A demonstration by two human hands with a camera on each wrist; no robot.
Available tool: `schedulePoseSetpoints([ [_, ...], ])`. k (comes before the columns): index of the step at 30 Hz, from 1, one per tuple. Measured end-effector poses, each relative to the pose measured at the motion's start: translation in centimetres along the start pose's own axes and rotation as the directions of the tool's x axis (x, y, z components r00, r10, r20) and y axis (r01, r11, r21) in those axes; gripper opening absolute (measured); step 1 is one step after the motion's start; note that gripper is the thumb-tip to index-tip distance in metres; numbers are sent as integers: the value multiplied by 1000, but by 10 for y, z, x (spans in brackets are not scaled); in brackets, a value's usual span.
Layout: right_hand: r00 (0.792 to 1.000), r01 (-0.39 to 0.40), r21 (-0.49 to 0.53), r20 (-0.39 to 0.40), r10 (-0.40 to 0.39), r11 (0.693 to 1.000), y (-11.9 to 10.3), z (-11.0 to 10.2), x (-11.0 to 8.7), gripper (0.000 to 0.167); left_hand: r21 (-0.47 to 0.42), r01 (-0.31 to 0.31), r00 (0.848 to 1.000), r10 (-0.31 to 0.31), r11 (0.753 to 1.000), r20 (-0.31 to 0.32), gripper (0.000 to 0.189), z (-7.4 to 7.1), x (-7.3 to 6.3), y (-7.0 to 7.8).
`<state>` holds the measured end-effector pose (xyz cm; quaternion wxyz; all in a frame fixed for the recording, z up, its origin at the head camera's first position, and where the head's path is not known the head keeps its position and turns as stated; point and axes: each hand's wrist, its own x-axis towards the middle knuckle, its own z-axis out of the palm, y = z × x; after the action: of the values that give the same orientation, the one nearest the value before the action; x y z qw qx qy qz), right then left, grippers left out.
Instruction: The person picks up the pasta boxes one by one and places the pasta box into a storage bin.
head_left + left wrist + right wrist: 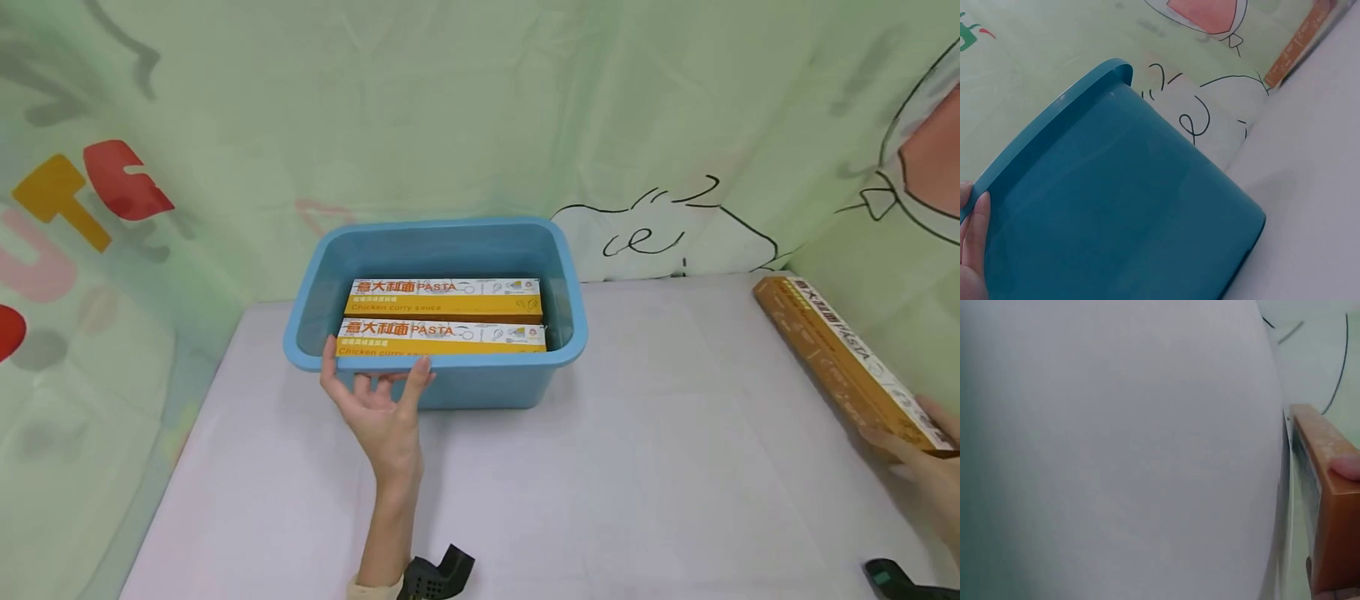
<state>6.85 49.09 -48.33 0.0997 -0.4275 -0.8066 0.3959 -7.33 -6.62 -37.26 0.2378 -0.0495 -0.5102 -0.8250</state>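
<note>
A blue plastic tub [450, 363] stands on the table, and two boxes of pasta lie side by side in it: a rear pasta box [446, 298] and a front pasta box [442, 337], partly behind the near rim. My left hand [380, 421] grips that rim near its left end, some fingers below it and fingertips at its top. The left wrist view shows the tub's outer wall [1122, 200] with fingers [977, 234] at the rim. Far to the right, my right hand [918, 467] holds the near end of another pasta box [855, 367], orange-brown and white, tilted at the table's right edge.
The table [660, 467] has a white cover. Behind it and at both sides hangs a pale green printed cloth [450, 117]. Black wrist devices show at the bottom, one by the left forearm [386, 533] and one at lower right.
</note>
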Motion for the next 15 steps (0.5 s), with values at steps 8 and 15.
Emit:
schedulePoseSetpoints([
  [8, 921, 261, 660, 50, -387, 705, -51, 5, -50, 79, 2, -13, 1000, 13, 1000, 4, 103, 0, 0, 1],
  [15, 794, 524, 393, 96, -600, 756, -135, 10, -96, 83, 4, -9, 1000, 9, 1000, -3, 103, -1, 0, -1],
])
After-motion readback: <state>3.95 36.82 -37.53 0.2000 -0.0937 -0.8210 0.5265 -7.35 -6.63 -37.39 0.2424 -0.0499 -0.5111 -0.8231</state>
